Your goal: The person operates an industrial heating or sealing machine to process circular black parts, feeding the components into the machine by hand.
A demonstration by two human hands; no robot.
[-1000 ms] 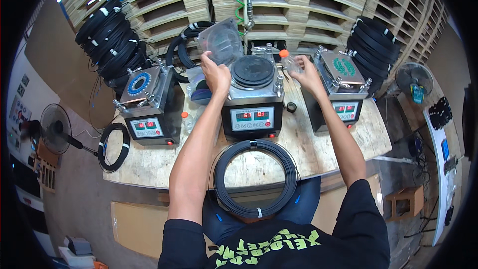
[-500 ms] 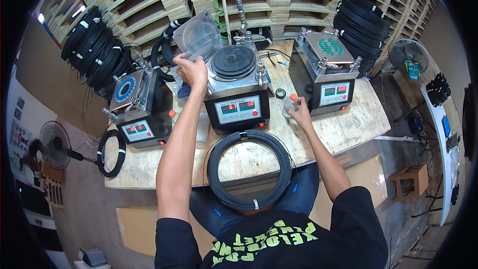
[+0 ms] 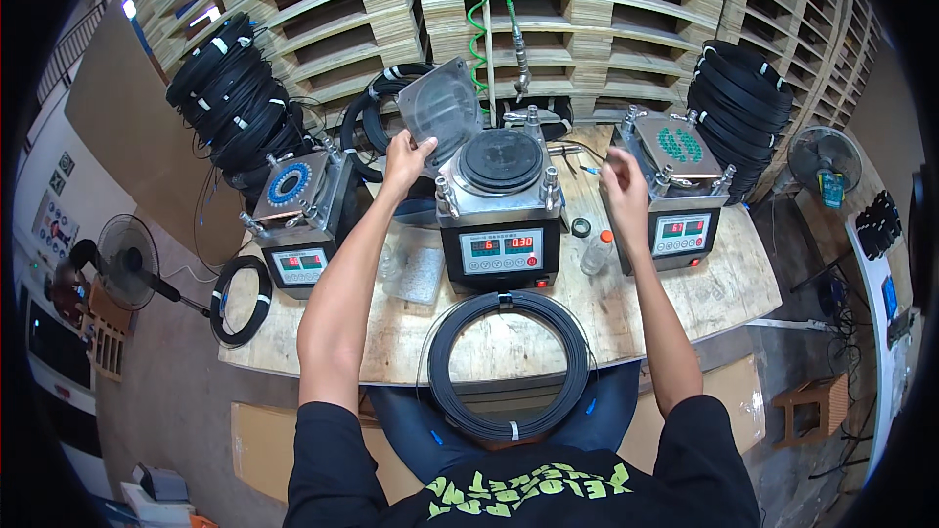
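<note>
My left hand [image 3: 405, 166] is closed on the lower edge of a square grey plate [image 3: 438, 103], raised at a tilt to the left of the middle machine's round black disc [image 3: 501, 159]. My right hand [image 3: 626, 184] is up beside the right machine, its fingers curled inward; whether something small is between them is hidden. Below that hand, a clear bottle [image 3: 595, 256] with an orange cap stands on the table. A coil of black cable [image 3: 442, 372] with blue connector ends lies across the table's front edge and my lap.
Benchtop machines with red displays flank the middle one: the left [image 3: 303, 264] bears a blue ring, the right [image 3: 682, 235] a plate with green dots. A small dark roll [image 3: 581, 227] and a clear flat box [image 3: 415, 277] lie between them. Cable stacks [image 3: 740, 93] stand behind.
My right hand has let go of the bottle and moved up and away from it. The left hand still holds the plate. The whole view has shifted, and the display readings differ.
</note>
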